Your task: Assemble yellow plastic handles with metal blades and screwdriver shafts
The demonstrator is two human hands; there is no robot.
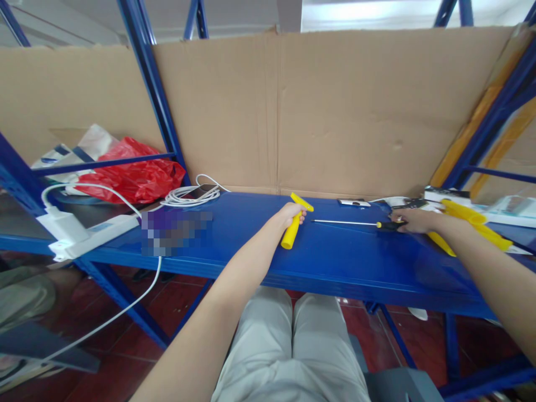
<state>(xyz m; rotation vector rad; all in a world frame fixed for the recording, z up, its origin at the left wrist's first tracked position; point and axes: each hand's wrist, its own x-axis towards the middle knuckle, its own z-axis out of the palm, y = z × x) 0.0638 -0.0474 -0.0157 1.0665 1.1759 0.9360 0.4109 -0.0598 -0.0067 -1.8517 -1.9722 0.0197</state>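
My left hand (288,215) is closed around a yellow plastic handle-shaped part (292,230) that stands tilted on the blue shelf (335,262). My right hand (412,221) lies further right, its fingers closed on the black and yellow handle of a long screwdriver (355,223). The thin metal shaft lies flat on the shelf and points left toward the yellow part. Several more yellow parts (473,220) lie just behind and under my right forearm.
A cardboard sheet (335,111) backs the shelf. At the left are a white power strip (84,234), a coiled white cable (190,195) and a red plastic bag (134,173). Small boxes and parts (444,195) crowd the right end. Blue rack posts (151,84) frame the shelf.
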